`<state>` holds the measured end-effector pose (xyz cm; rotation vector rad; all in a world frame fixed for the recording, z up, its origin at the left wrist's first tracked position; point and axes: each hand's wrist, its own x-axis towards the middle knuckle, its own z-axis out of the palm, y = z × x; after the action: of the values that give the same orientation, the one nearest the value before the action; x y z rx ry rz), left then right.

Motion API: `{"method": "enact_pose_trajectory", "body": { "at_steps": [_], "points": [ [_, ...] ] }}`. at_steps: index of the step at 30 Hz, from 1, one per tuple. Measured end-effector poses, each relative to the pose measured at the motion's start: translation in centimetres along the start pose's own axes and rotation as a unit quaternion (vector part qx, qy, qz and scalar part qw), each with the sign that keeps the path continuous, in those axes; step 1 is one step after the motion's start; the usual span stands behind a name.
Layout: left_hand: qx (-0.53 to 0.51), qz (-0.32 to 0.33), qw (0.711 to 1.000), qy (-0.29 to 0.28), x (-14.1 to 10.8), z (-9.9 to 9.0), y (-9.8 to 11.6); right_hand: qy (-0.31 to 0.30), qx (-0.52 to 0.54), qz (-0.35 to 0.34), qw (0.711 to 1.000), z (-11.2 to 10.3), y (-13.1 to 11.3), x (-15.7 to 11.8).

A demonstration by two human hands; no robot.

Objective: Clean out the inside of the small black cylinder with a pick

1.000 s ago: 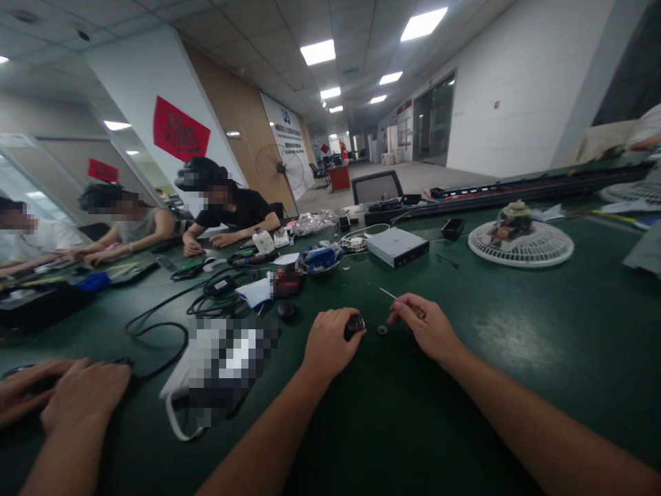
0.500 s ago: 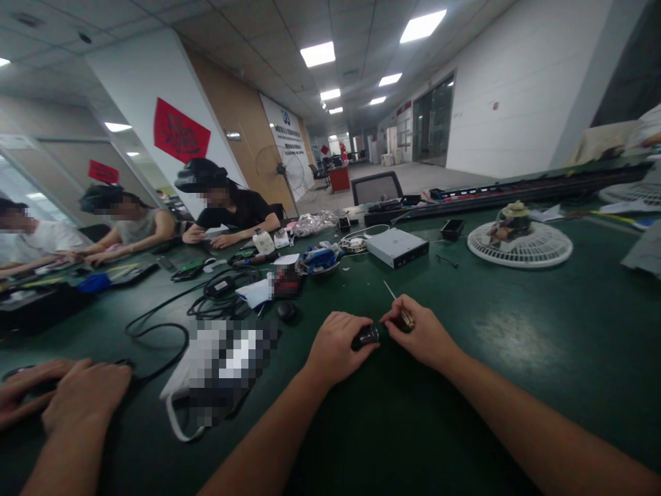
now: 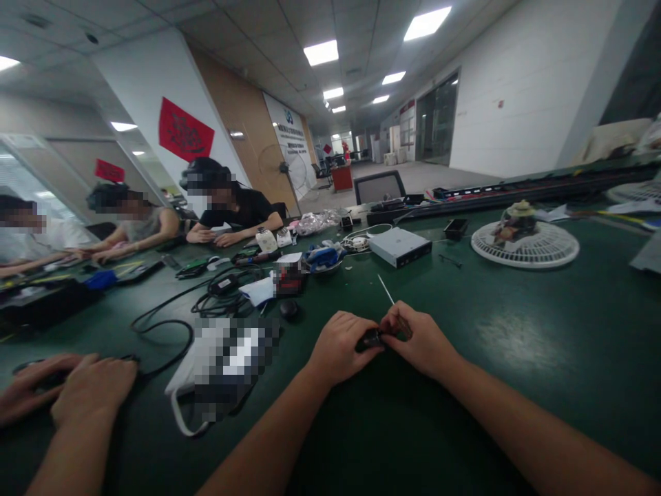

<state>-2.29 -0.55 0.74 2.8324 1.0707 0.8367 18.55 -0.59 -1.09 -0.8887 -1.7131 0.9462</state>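
Note:
My left hand is closed around a small dark part with a shiny rim, held just above the green table. My right hand meets it from the right, thumb and fingertips at the end of that part. Tucked in the same right hand is a screwdriver, its thin metal shaft pointing up and to the left. Its brownish handle is mostly covered by the fingers. Whether the right fingertips also pinch something tiny cannot be made out.
Another person's hands rest at the lower left by a black cable. Beyond my hands lie a black mouse, a silver disc drive and a white fan grille. Several people sit along the table's left side.
My right hand has moved left, closing the gap to the small dark part, and its fingertips now touch it. The screwdriver has shifted along with that hand. The view has swung slightly.

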Motion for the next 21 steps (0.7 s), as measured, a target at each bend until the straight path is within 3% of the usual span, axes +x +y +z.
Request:
{"method": "enact_pose_trajectory", "body": {
  "at_steps": [11, 21],
  "points": [
    [0.015, 0.018, 0.999, -0.023, -0.11, -0.22, -0.19, 0.020, -0.015, 0.062, 0.998, -0.22, 0.50, 0.31],
    [0.013, -0.003, 0.998, -0.069, -0.15, -0.67, 0.21, -0.006, -0.070, 0.088, 0.994, -0.32, 0.59, 0.43]
  ]
}}
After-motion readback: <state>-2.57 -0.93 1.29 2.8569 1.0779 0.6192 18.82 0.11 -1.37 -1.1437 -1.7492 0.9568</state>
